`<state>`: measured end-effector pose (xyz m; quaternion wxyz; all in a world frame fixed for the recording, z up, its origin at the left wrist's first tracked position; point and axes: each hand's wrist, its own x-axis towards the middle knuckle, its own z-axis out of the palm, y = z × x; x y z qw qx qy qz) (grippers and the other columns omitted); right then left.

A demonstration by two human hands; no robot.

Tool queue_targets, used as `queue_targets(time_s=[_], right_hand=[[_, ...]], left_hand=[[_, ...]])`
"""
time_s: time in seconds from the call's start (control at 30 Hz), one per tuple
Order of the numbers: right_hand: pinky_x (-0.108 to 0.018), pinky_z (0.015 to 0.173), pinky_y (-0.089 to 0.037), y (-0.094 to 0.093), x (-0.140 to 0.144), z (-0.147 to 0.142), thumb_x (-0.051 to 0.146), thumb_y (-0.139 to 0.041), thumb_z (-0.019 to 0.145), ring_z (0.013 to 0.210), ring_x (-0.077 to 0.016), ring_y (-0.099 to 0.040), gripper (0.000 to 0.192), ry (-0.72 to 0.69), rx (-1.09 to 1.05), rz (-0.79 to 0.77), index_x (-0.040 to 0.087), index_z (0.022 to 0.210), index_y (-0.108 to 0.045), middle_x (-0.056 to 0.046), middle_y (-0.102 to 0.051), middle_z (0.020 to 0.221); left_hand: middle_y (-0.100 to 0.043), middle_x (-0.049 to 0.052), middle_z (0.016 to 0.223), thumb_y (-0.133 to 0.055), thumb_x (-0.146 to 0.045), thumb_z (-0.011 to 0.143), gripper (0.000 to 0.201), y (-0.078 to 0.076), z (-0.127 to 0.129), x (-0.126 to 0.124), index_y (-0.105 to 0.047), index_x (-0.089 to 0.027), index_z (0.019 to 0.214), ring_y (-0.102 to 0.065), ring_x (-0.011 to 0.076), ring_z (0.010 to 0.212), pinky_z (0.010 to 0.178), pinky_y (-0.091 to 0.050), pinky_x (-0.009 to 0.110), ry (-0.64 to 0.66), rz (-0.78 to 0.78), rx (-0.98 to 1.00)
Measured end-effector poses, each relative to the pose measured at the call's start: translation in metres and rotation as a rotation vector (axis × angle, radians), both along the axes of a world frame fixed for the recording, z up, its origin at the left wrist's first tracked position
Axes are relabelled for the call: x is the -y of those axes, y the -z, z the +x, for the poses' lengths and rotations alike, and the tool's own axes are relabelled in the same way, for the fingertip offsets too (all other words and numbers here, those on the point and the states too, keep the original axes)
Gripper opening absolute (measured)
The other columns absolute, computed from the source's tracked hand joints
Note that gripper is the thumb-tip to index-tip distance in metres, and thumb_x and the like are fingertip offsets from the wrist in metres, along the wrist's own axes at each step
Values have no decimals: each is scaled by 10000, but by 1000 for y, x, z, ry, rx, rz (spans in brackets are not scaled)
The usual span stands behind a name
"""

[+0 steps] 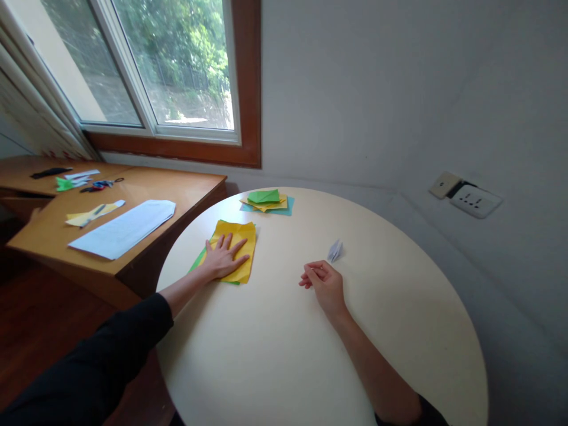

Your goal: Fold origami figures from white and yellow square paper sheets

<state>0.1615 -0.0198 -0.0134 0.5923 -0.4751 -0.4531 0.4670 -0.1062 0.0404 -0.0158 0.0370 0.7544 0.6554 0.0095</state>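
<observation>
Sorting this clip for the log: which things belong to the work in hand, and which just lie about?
In hand:
- left hand flat on the yellow sheet, green sheet beneath
- right hand loosely curled beside the small white folded paper

Lying about:
- paper stack at the round table's far edge
- envelope, scissors and scraps on the wooden desk
</observation>
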Motion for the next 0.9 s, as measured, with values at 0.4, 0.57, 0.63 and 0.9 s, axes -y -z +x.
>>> queue_targets(time_s=[0.4,0.57,0.63,0.9], right_hand=[[-254,495,-486,15,-2,-2,372,-580,710,496,-138,-602,205,-70,304,119,171,705,-539,12,-591,567],[-319,767,-493,15,-12,-29,232,-453,796,826,-176,-623,185,-119,744,396,180,870,-615,-69,-670,897],[-330,868,-443,9,-21,-52,177,-394,822,924,-176,-599,258,-168,893,482,180,948,-619,-75,-668,971],[-431,1073,-161,-8,-83,-145,259,-248,907,1261,-208,-362,437,-467,1280,322,134,1295,-406,-99,-468,1330]], left_hand=[[-197,163,1464,-138,-695,781,710,-4,4,1,-176,-333,1390,-99,332,1354,1000,-10,612,52,3,-42],[-208,163,1461,-158,-677,795,697,-4,7,4,-202,-314,1389,-108,317,1355,1026,-55,555,97,17,-16],[-215,163,1459,-173,-663,803,685,-3,7,5,-215,-308,1387,-117,315,1354,1025,-64,553,99,37,-11],[-193,200,1454,-340,-491,817,672,7,6,0,-268,-133,1381,-93,292,1361,1045,-55,539,85,30,-82]])
